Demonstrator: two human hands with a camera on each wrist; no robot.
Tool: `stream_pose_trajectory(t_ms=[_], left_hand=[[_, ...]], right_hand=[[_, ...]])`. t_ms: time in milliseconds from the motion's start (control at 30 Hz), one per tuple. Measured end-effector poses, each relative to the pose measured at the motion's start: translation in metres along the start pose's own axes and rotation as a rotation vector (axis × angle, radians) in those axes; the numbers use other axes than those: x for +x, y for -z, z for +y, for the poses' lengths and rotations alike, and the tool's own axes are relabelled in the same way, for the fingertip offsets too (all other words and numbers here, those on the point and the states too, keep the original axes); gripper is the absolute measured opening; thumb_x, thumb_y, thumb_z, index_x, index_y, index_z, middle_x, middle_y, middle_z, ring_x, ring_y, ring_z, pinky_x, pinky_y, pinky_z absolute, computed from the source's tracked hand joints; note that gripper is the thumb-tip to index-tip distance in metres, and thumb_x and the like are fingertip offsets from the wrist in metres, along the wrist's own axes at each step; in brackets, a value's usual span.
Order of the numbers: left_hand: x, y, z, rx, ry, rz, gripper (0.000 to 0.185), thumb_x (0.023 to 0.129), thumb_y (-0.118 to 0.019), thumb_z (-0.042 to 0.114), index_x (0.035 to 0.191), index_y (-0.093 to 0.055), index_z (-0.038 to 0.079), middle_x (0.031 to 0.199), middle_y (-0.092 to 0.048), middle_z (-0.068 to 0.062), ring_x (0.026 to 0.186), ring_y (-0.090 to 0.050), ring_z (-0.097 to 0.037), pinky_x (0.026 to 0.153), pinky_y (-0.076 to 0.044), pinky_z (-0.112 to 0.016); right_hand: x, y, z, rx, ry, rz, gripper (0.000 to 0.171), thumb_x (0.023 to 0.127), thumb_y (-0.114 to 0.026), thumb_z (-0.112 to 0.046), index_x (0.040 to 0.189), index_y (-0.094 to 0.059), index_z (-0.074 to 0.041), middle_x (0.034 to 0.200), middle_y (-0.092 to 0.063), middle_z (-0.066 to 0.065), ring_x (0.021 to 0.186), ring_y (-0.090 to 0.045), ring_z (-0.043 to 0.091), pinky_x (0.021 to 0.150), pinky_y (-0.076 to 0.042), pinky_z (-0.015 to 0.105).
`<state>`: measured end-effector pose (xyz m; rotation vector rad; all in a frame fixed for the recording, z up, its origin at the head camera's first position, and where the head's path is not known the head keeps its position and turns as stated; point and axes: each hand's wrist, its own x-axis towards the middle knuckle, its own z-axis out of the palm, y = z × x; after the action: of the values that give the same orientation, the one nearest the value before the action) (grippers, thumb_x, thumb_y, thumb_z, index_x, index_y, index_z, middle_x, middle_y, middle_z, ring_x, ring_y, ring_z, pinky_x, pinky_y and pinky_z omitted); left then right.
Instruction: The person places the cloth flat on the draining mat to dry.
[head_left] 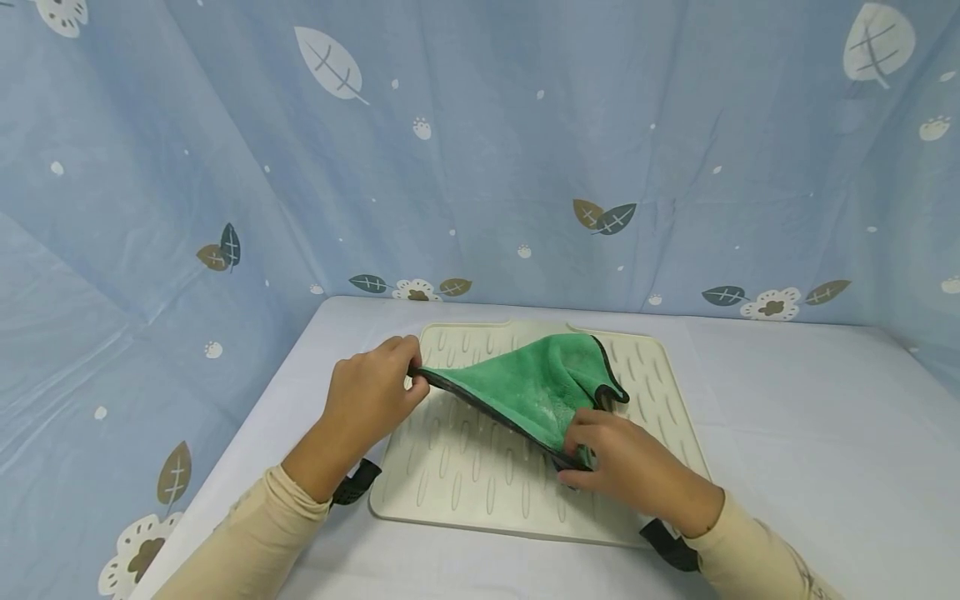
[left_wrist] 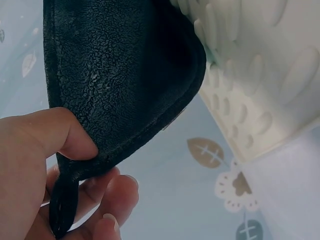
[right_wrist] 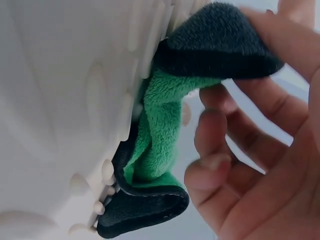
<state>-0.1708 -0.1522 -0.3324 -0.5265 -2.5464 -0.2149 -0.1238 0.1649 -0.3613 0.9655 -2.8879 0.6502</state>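
A plush cloth (head_left: 532, 375), green on one face and dark grey on the other with a black border, is stretched between both hands above a cream ridged mat (head_left: 465, 483). My left hand (head_left: 375, 387) pinches one corner at the left; a small black hanging loop (left_wrist: 64, 205) dangles by those fingers. My right hand (head_left: 622, 458) grips the near edge between thumb and fingers, close over the mat. In the right wrist view, the cloth's grey underside (right_wrist: 215, 40) folds over the edge there, and a lower green fold (right_wrist: 162, 140) rests along the mat's ridges.
The mat lies on a white-covered table (head_left: 810, 450). A blue curtain (head_left: 495, 150) with leaf and flower prints hangs behind and along the left side. Black straps (head_left: 671, 546) circle both wrists.
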Motion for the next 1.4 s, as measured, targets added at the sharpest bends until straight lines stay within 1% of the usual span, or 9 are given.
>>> stream_pose_trajectory(t_ms=[233, 367, 567, 700, 800, 933, 1067, 1267, 1400], left_hand=[[0.000, 0.000, -0.001, -0.005, 0.010, 0.002, 0.017, 0.079, -0.073, 0.011, 0.078, -0.057, 0.013, 0.070, -0.057, 0.003, 0.043, -0.036, -0.012, 0.039, -0.025, -0.025], [0.000, -0.001, -0.002, -0.009, 0.017, -0.003, 0.017, 0.079, -0.073, 0.011, 0.077, -0.057, 0.013, 0.069, -0.057, 0.003, 0.044, -0.036, -0.012, 0.040, -0.025, -0.025], [0.000, -0.001, -0.002, -0.006, 0.030, -0.030, 0.018, 0.080, -0.073, 0.012, 0.076, -0.056, 0.013, 0.067, -0.056, 0.004, 0.044, -0.037, -0.012, 0.040, -0.025, -0.026], [0.000, -0.001, -0.002, 0.000, 0.045, -0.058, 0.019, 0.079, -0.074, 0.013, 0.076, -0.055, 0.013, 0.065, -0.054, 0.004, 0.044, -0.037, -0.013, 0.040, -0.025, -0.026], [0.000, -0.001, -0.003, 0.004, 0.053, -0.072, 0.020, 0.079, -0.074, 0.013, 0.076, -0.055, 0.014, 0.065, -0.053, 0.005, 0.045, -0.038, -0.013, 0.040, -0.026, -0.027], [0.000, -0.001, -0.003, 0.009, 0.055, -0.078, 0.021, 0.079, -0.075, 0.014, 0.075, -0.055, 0.014, 0.065, -0.053, 0.005, 0.045, -0.038, -0.013, 0.040, -0.026, -0.027], [0.000, -0.002, -0.003, 0.004, 0.053, -0.089, 0.021, 0.079, -0.076, 0.015, 0.076, -0.055, 0.014, 0.065, -0.053, 0.005, 0.045, -0.038, -0.012, 0.041, -0.026, -0.027], [-0.001, -0.002, -0.002, -0.010, 0.039, -0.117, 0.021, 0.079, -0.076, 0.016, 0.077, -0.055, 0.015, 0.066, -0.052, 0.007, 0.045, -0.037, -0.011, 0.041, -0.027, -0.026], [0.000, -0.001, -0.002, 0.002, -0.015, -0.118, 0.022, 0.077, -0.075, 0.013, 0.076, -0.053, 0.015, 0.064, -0.050, 0.008, 0.046, -0.036, -0.009, 0.043, -0.027, -0.026]], right_hand=[[-0.002, 0.001, 0.002, -0.021, 0.008, -0.106, 0.030, 0.073, -0.090, -0.029, 0.090, -0.066, -0.023, 0.095, -0.053, -0.012, 0.076, -0.044, 0.002, 0.065, -0.046, 0.024], [-0.003, -0.001, 0.003, -0.067, 0.024, -0.104, 0.033, 0.073, -0.089, -0.021, 0.092, -0.063, -0.021, 0.094, -0.053, -0.010, 0.078, -0.046, 0.003, 0.065, -0.046, 0.025], [-0.001, -0.001, 0.005, -0.189, 0.035, -0.041, 0.031, 0.076, -0.085, -0.015, 0.099, -0.064, -0.013, 0.092, -0.057, -0.006, 0.082, -0.055, 0.010, 0.067, -0.051, 0.032], [-0.001, 0.001, 0.006, -0.210, -0.017, -0.005, 0.033, 0.077, -0.083, -0.012, 0.105, -0.066, -0.010, 0.093, -0.061, -0.003, 0.082, -0.058, 0.012, 0.069, -0.053, 0.036], [-0.001, 0.004, 0.007, -0.189, -0.074, 0.033, 0.034, 0.077, -0.080, -0.008, 0.109, -0.068, -0.007, 0.099, -0.066, 0.001, 0.088, -0.063, 0.017, 0.075, -0.055, 0.039], [0.001, 0.010, 0.010, -0.109, -0.157, 0.088, 0.022, 0.078, -0.074, -0.003, 0.096, -0.064, -0.011, 0.086, -0.063, -0.002, 0.074, -0.058, 0.013, 0.064, -0.050, 0.031], [0.001, 0.017, 0.015, -0.069, -0.213, 0.139, 0.024, 0.079, -0.072, -0.001, 0.085, -0.055, -0.017, 0.070, -0.051, -0.005, 0.056, -0.041, 0.007, 0.051, -0.035, 0.023], [-0.002, 0.027, 0.022, -0.143, -0.204, 0.208, 0.027, 0.078, -0.075, 0.000, 0.087, -0.055, -0.016, 0.080, -0.054, -0.004, 0.061, -0.041, 0.009, 0.054, -0.034, 0.026], [-0.005, 0.033, 0.026, -0.204, -0.164, 0.252, 0.029, 0.075, -0.076, 0.004, 0.087, -0.056, -0.015, 0.081, -0.054, -0.004, 0.065, -0.042, 0.010, 0.056, -0.036, 0.026]])
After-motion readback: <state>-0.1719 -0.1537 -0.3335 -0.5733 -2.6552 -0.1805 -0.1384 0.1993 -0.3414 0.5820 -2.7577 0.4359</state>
